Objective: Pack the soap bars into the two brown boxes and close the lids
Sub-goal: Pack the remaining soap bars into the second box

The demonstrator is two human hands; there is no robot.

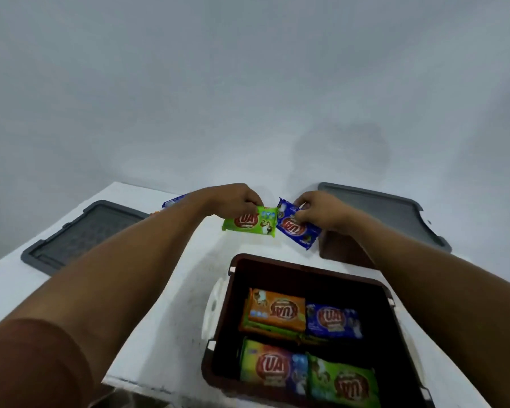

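- Green soap bar (249, 221) sits at the far side of the white table (159, 290), its far edge under the left hand (236, 201), whose curled fingers pinch that edge.
- Just beside it, the blue soap bar (295, 231) is tilted. The right hand (318, 212) grips its far end, fingers and thumb closed narrowly round it.
- Nearer, the open brown box (292, 275) holds packed bars (274, 310) in orange, blue and green.
- A second brown box (339, 248) stands behind the right forearm.
- One grey lid (80, 234) lies flat to the left.
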